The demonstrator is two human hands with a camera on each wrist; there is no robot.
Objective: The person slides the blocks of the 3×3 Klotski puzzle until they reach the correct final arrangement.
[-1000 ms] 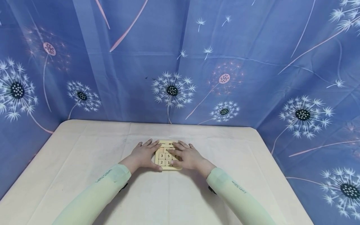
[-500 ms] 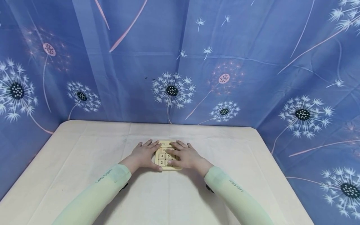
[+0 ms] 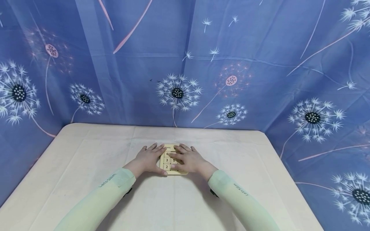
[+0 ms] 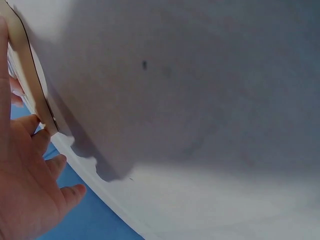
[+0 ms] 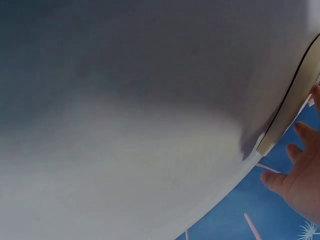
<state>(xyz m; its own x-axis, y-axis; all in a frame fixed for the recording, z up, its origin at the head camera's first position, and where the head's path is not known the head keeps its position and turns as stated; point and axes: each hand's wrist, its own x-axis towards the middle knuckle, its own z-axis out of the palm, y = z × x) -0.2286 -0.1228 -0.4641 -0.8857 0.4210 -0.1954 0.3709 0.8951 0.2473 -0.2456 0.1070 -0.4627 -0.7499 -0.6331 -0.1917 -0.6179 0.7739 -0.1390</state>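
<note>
A pale wooden number sliding puzzle (image 3: pixel 177 173) lies flat on the table between both hands. Its 6 tile (image 3: pixel 167 154), 3 tile (image 3: pixel 166 160), 2 tile (image 3: pixel 166 166) and 5 tile (image 3: pixel 173 160) show; the right hand covers much of the right side. My left hand (image 3: pixel 146 161) holds the left edge of the frame, thumb at the near corner and index finger at the far one. Fingers stretched, my right hand (image 3: pixel 190 160) reaches over the tiles, index finger near the 6 and thumb low on the board. Both wrist views show the frame's side edge (image 4: pixel 32 75) beside the fingers.
A cream cloth covers the table (image 3: pixel 86 192). Blue curtains with a dandelion print (image 3: pixel 130 80) stand behind it and along both sides. The table's far edge runs a short way beyond the puzzle.
My right hand has shifted left across the puzzle. Under its index finger the 6 tile has slid left into the top left corner. The left hand stays in place.
</note>
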